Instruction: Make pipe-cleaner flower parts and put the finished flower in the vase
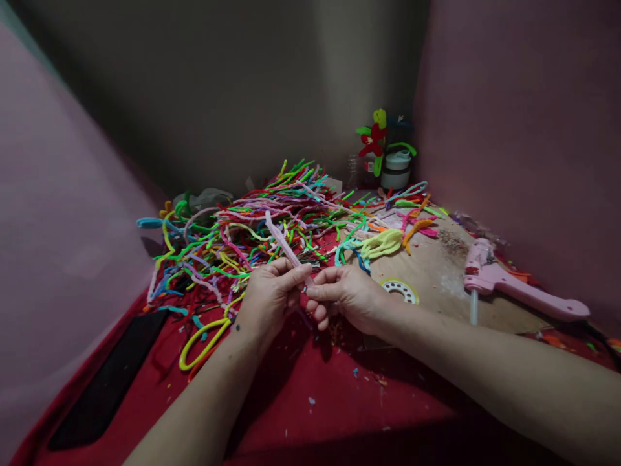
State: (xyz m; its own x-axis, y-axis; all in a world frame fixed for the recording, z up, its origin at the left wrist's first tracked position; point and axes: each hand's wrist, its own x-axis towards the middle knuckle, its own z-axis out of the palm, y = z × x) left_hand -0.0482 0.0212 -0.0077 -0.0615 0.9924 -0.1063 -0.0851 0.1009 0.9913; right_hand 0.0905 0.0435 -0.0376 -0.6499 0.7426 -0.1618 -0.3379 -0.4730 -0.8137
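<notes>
Left hand (264,298) and right hand (352,294) pinch one lilac fuzzy strip (282,244).
Fingertips are closed on its lower end; a loosened pinch could let it slip or twist. One black slab (109,382) lies left of the hands, one pink glue gun (536,298) right; beyond, one red flower (374,146) and a heap of stems (272,210), too tangled to count.

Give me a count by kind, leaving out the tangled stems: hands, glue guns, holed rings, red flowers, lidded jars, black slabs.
Hands (left hand, right hand): 2
Glue gun: 1
Holed ring: 1
Red flower: 1
Lidded jar: 1
Black slab: 1
Total: 7
</notes>
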